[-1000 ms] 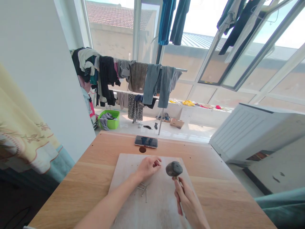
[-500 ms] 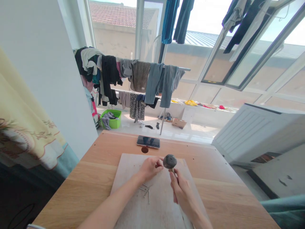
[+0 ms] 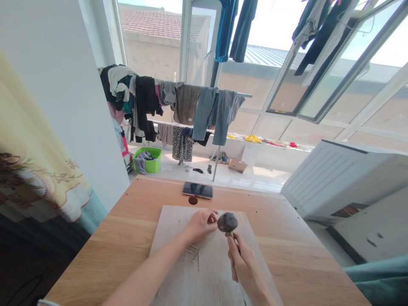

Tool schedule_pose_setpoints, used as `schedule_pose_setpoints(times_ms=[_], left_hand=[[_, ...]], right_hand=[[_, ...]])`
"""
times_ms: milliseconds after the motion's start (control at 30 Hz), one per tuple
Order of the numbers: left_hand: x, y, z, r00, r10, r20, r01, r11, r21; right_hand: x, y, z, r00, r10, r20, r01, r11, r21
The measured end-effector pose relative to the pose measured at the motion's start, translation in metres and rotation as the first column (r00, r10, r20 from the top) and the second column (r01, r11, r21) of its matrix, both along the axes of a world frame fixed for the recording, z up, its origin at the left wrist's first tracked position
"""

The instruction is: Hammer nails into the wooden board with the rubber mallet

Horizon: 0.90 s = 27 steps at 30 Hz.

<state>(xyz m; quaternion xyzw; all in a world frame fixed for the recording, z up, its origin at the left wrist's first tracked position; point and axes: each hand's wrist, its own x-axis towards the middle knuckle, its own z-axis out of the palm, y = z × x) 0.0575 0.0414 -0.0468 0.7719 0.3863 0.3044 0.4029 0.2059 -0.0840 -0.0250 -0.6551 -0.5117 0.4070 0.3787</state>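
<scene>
My right hand [image 3: 245, 260] is wrapped around the handle of a mallet [image 3: 227, 222], whose dark round head points away from me. Close to the left of that head, my left hand [image 3: 200, 225] rests low over a pale board [image 3: 207, 280]. Its fingertips are pinched together, and whatever is between them is hidden or too small to make out. Several loose nails [image 3: 195, 254] lie on the board, just right of my left forearm. A few tiny dots mark the board's surface left of the left hand.
The board lies on a wooden table [image 3: 105, 250]. A phone [image 3: 197, 190] is near the far edge, behind a round hole [image 3: 193, 200]. Beyond stand a loaded drying rack [image 3: 186, 102] and a green basin [image 3: 154, 165]. A curtain [image 3: 47, 170] hangs at left.
The mallet head has dropped slightly toward the board and tilted a little. My left hand stays almost in place, still pinched. The whole view has shifted slightly.
</scene>
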Motion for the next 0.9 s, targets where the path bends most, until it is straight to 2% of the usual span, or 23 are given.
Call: schedule_pose_setpoints(times_ms=[100, 167, 267, 333, 433, 500, 567, 733, 900], left_hand=[[-0.013, -0.004, 0.018, 0.992, -0.015, -0.123, 0.022, 0.998, 0.052], [-0.026, -0.010, 0.035, 0.953, -0.044, -0.299, 0.077, 0.992, 0.099], [-0.042, -0.025, 0.059, 0.788, -0.140, -0.599, 0.207, 0.977, 0.044], [-0.043, -0.036, 0.069, 0.683, -0.171, -0.710, 0.264, 0.964, 0.021], [-0.034, -0.047, 0.072, 0.626, -0.149, -0.766, 0.294, 0.954, 0.055], [-0.026, -0.050, 0.068, 0.629, -0.133, -0.766, 0.310, 0.947, 0.090], [-0.022, -0.047, 0.063, 0.666, -0.123, -0.736, 0.300, 0.947, 0.113], [-0.023, -0.024, 0.052, 0.804, -0.041, -0.594, 0.138, 0.983, 0.118], [-0.029, -0.007, 0.050, 0.807, -0.014, -0.591, 0.137, 0.977, 0.164]], right_hand=[[0.007, -0.018, -0.013, 1.000, 0.003, -0.004, -0.003, 0.999, -0.039], [0.011, -0.030, -0.024, 0.999, -0.041, 0.011, 0.042, 0.998, -0.051], [0.015, -0.043, -0.038, 0.993, -0.114, 0.019, 0.115, 0.992, -0.055], [0.015, -0.045, -0.043, 0.990, -0.141, 0.019, 0.142, 0.988, -0.058], [0.014, -0.044, -0.045, 0.990, -0.138, 0.026, 0.139, 0.989, -0.057], [0.013, -0.043, -0.046, 0.992, -0.124, 0.027, 0.125, 0.991, -0.037], [0.012, -0.043, -0.046, 0.993, -0.119, 0.010, 0.119, 0.993, -0.026], [0.011, -0.044, -0.046, 0.991, -0.125, -0.055, 0.124, 0.992, -0.024], [0.012, -0.044, -0.041, 0.992, -0.100, -0.079, 0.097, 0.994, -0.040]])
